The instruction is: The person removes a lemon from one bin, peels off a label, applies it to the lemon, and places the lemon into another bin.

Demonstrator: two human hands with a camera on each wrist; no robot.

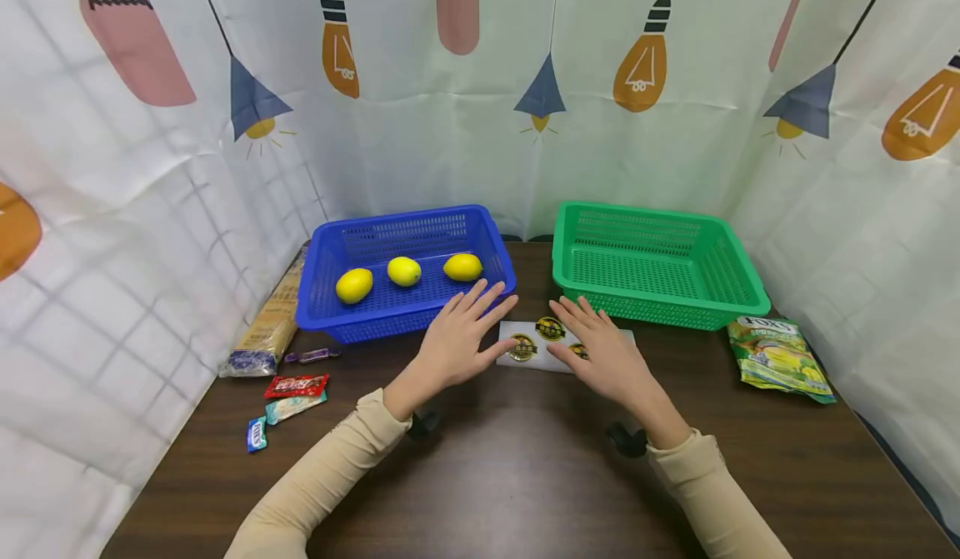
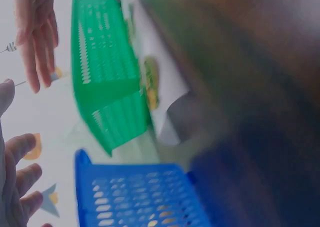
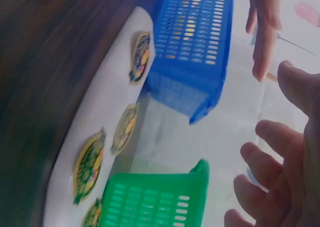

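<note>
Both hands hover above the table with fingers spread and nothing in them. In the head view my left hand (image 1: pixel 459 338) is near the front right corner of the blue basket (image 1: pixel 315 326), which holds three lemons (image 1: pixel 354 286). My right hand (image 1: pixel 600 355) is in front of the green basket (image 1: pixel 660 313), whose inside shows bare. Between and beneath the hands lies a flat white plastic bag (image 1: pixel 510 352) with round black-and-gold labels, partly covered by the right hand. The right wrist view shows the bag (image 3: pixel 112 87) lying along the fronts of both baskets.
Left of the blue basket are a long tan package (image 1: pixel 270 317), a purple wrapped sweet (image 1: pixel 311 356), a red wrapper (image 1: pixel 296 386), a pale blue one (image 1: pixel 296 406) and a small blue one (image 1: pixel 257 434). A green and yellow FOX'S bag (image 1: pixel 780 359) lies at right. Patterned curtains (image 1: pixel 465 151) enclose the table.
</note>
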